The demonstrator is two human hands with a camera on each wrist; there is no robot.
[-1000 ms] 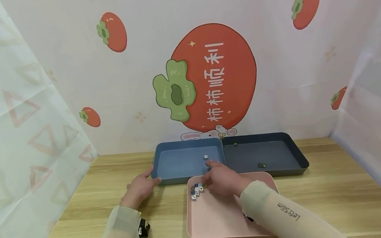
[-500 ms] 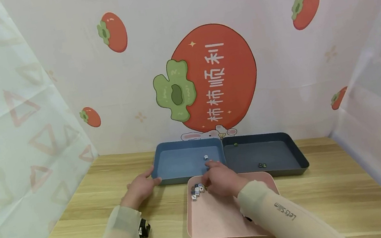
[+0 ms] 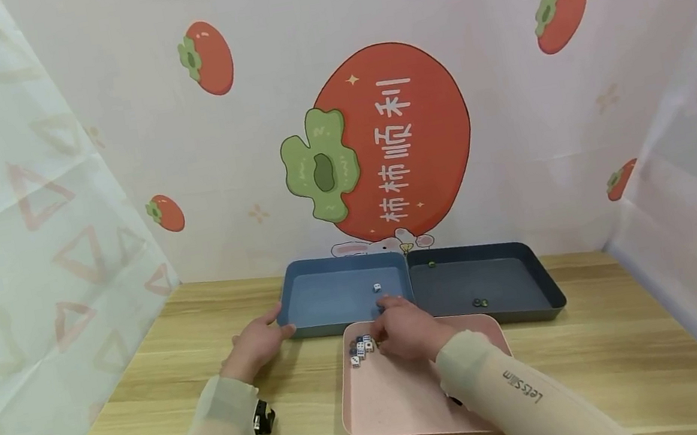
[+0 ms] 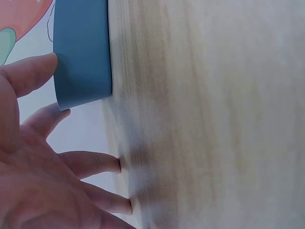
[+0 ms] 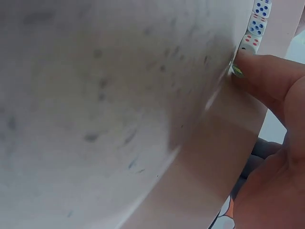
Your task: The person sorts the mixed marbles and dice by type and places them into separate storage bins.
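Observation:
My left hand point(image 3: 261, 341) spans the near-left corner of the blue tray point(image 3: 332, 329). In the left wrist view its thumb point(image 4: 35, 71) lies against the tray wall and the index finger is at the corner; the other fingers spread down to the table. My right hand point(image 3: 407, 327) reaches into the far-left corner of the pink tray point(image 3: 411, 398). At its thumb and finger tips, a small green glass marble point(image 5: 237, 70) is pinched by the tray wall, partly hidden. White dice point(image 5: 257, 25) stand in a row along that wall, right beside the fingertips.
A single die point(image 3: 376, 287) lies in the blue tray. The dark grey tray point(image 3: 527, 309) on the right holds several green marbles point(image 3: 480, 302). Darker small pieces point(image 3: 353, 348) sit among the dice. A printed cloth backdrop rises behind the wooden table point(image 3: 621, 341).
My right hand and forearm have shifted very slightly left at the pink tray's corner. The left hand stays where it was, and the trays and dice look unmoved.

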